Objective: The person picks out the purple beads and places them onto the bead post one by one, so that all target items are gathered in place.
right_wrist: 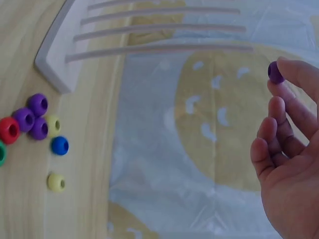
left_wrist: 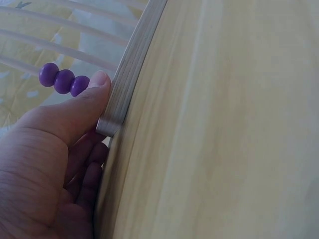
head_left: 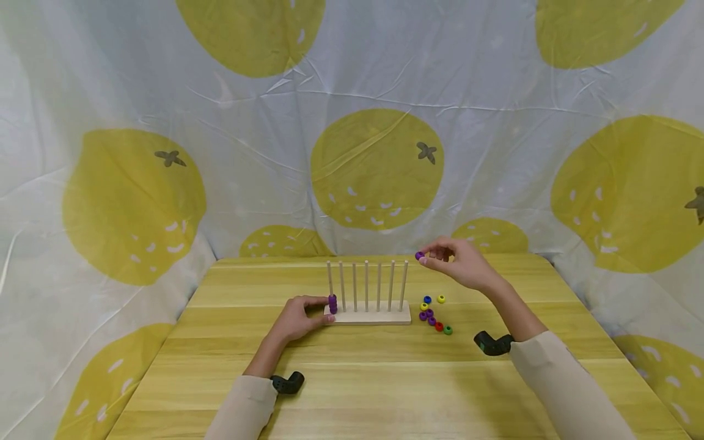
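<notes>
A wooden peg rack (head_left: 374,317) with several upright dowels stands mid-table. Three purple beads (left_wrist: 64,81) are stacked low on its leftmost dowel. My left hand (head_left: 297,319) grips the left end of the rack's base, thumb at the front edge beside the stack and the other fingers partly hidden. Raised to the right of the rack, about level with the dowel tops, my right hand (head_left: 462,264) pinches a purple bead (right_wrist: 275,72) between thumb and index finger. Its other fingers curl loosely below the bead.
Right of the rack lie loose beads: several purple, yellow, blue (head_left: 427,299), red (head_left: 439,327) and green (head_left: 448,330). A lemon-print cloth (head_left: 379,171) hangs behind the wooden table (head_left: 374,391). Black devices are worn on both wrists.
</notes>
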The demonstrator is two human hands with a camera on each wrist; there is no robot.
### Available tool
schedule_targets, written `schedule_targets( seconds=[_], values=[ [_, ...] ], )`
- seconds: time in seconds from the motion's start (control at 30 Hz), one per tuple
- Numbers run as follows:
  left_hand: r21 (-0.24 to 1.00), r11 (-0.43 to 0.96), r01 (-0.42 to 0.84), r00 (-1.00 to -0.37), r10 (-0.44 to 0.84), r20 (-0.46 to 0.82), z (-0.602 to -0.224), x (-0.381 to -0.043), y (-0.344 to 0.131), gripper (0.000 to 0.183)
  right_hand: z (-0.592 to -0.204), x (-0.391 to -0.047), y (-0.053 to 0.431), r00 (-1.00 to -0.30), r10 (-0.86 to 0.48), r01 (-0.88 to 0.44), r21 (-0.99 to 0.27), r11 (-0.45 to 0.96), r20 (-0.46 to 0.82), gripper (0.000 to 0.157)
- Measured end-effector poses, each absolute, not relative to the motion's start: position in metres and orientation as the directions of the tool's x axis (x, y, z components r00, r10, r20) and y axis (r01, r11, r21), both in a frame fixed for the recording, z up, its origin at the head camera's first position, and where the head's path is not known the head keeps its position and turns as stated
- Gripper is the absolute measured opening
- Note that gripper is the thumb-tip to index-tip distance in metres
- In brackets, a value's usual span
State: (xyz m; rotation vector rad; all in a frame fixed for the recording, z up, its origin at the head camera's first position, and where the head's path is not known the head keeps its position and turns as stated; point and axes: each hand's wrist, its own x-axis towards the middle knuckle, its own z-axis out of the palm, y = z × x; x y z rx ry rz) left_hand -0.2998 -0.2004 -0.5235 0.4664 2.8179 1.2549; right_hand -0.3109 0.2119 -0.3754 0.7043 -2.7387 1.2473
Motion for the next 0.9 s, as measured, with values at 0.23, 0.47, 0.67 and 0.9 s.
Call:
schedule_targets(
  seconds=[0.23, 0.47, 0.67, 0.9],
  values=[
    [0.729, 0.632, 0.263, -0.954, 0.281, 0.101, -0.524, -0.3, -0.199, 0.052, -0.364, -0.313, 0.19, -0.873, -0.413, -0.464, -0.703, 0.539, 0.26, 0.027],
    [0.732, 0.627, 0.267, -0.953, 0.286, 0.102, -0.523, -0.3, -0.197, 0.051, -0.36, -0.313, 0.17, -0.85, -0.449, -0.501, -0.689, 0.524, 0.276, 0.028],
    [0.734, 0.629, 0.258, -0.955, 0.281, 0.095, -0.522, -0.3, -0.198, 0.052, -0.356, -0.316, 0.151, -0.828, -0.477, -0.531, -0.685, 0.499, 0.295, 0.026],
    [0.733, 0.63, 0.259, -0.954, 0.284, 0.094, -0.521, -0.299, -0.199, 0.053, -0.356, -0.324, 0.127, -0.78, -0.531, -0.6, -0.633, 0.489, 0.33, 0.022]
  ],
)
